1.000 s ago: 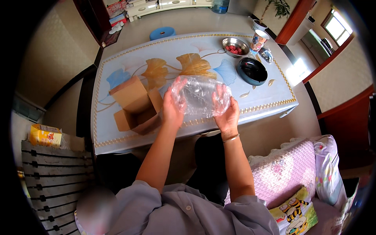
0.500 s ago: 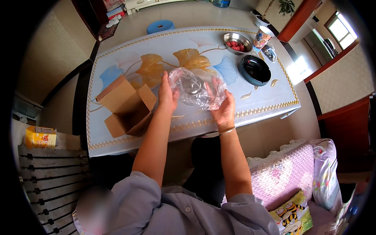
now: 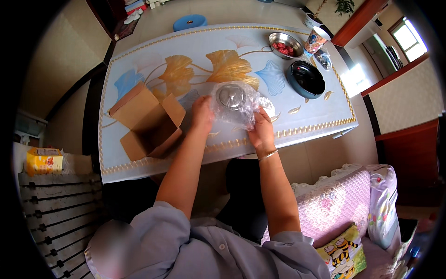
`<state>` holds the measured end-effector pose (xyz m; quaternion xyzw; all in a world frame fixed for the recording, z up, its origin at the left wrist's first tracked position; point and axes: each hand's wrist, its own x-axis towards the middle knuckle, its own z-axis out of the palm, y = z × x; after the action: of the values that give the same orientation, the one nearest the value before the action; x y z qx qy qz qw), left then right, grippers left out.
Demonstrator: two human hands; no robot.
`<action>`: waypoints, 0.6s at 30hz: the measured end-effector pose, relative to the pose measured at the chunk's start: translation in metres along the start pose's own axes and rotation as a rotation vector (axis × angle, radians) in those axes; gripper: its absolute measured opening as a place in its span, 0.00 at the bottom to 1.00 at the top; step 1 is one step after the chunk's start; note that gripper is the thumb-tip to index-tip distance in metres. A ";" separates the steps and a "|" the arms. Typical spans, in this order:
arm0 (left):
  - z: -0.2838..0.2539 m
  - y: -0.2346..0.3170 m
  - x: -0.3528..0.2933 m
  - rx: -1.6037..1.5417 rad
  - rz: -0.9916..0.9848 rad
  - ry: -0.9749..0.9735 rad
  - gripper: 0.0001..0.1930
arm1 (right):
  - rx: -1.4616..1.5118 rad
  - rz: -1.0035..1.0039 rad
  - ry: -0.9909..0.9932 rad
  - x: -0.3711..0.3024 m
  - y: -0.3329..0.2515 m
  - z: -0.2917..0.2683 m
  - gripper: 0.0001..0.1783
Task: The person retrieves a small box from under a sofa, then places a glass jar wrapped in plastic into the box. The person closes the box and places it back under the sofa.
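A clear, round, lidded glass vessel (image 3: 231, 96) sits inside crinkled clear plastic wrap (image 3: 222, 114) over the middle of the table. My left hand (image 3: 202, 114) grips the wrap at its left side, fingers partly hidden behind it. With fingers bent together, my right hand (image 3: 262, 131) pinches the wrap at its lower right edge. Left of my left forearm stands an open brown cardboard box (image 3: 149, 122), flaps spread. Whether the vessel's base rests on the table, I cannot tell.
A black bowl-like dish (image 3: 305, 80), a steel bowl (image 3: 285, 45) with red items and a patterned paper cup (image 3: 317, 40) stand at the table's (image 3: 176, 169) far right. A blue stool (image 3: 189, 22) is beyond it. A pink quilted sofa (image 3: 334, 204) lies at lower right.
Both hands have lowered slightly and drawn nearer each other around the wrap. The glass lid shows more clearly now, and my right hand has changed from a spread hold to a pinch.
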<state>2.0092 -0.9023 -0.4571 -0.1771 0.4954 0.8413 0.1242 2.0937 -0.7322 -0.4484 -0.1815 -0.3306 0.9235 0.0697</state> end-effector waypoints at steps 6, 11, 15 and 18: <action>0.002 -0.018 0.003 0.714 0.648 0.144 0.03 | -0.761 -0.451 0.042 0.002 0.002 0.001 0.18; -0.015 -0.016 0.010 0.799 0.593 0.032 0.07 | -1.284 -0.755 0.067 -0.011 -0.002 0.003 0.25; 0.006 -0.004 -0.022 0.220 0.627 -0.092 0.22 | -1.175 -0.754 0.029 -0.035 -0.016 0.019 0.31; 0.004 0.006 -0.050 0.401 0.623 -0.342 0.34 | -1.002 -0.713 -0.192 -0.035 -0.015 0.035 0.35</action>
<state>2.0517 -0.9036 -0.4293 0.1514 0.6517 0.7428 -0.0240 2.1128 -0.7497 -0.4033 0.0131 -0.7688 0.5885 0.2500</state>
